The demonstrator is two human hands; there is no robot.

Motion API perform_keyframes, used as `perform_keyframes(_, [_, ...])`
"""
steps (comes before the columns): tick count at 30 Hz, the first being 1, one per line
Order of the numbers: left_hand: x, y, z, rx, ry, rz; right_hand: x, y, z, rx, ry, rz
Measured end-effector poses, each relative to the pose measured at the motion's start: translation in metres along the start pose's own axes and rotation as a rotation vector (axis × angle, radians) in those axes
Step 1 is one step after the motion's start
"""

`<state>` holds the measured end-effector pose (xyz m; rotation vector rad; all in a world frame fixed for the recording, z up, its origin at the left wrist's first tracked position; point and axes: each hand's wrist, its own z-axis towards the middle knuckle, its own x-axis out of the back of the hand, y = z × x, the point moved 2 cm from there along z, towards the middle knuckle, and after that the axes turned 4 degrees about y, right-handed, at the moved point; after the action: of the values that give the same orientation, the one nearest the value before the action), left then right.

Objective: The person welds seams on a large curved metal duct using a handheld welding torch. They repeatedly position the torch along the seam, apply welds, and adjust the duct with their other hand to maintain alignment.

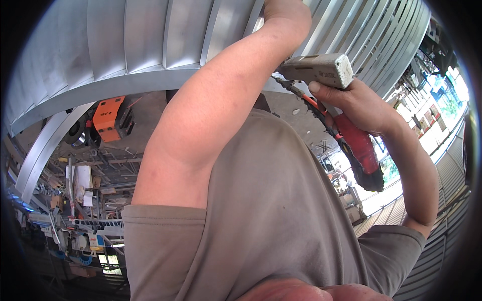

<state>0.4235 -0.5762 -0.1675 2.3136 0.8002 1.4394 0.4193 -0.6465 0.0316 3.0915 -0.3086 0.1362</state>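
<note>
A large silvery metal panel of slats [145, 35] spans the top of the head view, with a flat rail [130, 83] along its near edge. My left forearm crosses over that rail, and my left hand [288, 11] rests at the slats. Its fingers are cut off by the upper edge. On the right, my right hand [360, 103] grips a gun-like tool, apparently a welding gun [321, 69], with a boxy grey-white head and a red handle wrapped in dark material. My thumb lies against its head. The tool's front end is partly hidden behind my left forearm.
Black and orange cabling [311, 103] runs beside the tool. Below the panel at left stand an orange machine [108, 118] and a long metal strip [50, 140]. Metal bars, papers and workshop clutter [85, 185] fill the lower left. At right is a bright opening [432, 135].
</note>
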Motion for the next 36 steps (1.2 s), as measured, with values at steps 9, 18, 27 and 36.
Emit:
perform_keyframes(9, [-0.002, -0.001, 0.001, -0.022, 0.013, 0.005, -0.002, -0.005, -0.001, 0.04, 0.0, -0.028])
perform_keyframes(18, [0.0, -0.003, -0.002, -0.04, -0.01, 0.003, -0.001, -0.009, -0.003, 0.007, -0.01, -0.028])
perform_keyframes(27, [0.001, -0.001, -0.002, -0.021, 0.001, -0.004, -0.001, -0.007, -0.007, -0.029, -0.003, -0.037])
perform_keyframes(36, [0.002, -0.001, -0.002, 0.0, -0.024, 0.006, -0.001, -0.005, -0.011, -0.039, 0.004, -0.055])
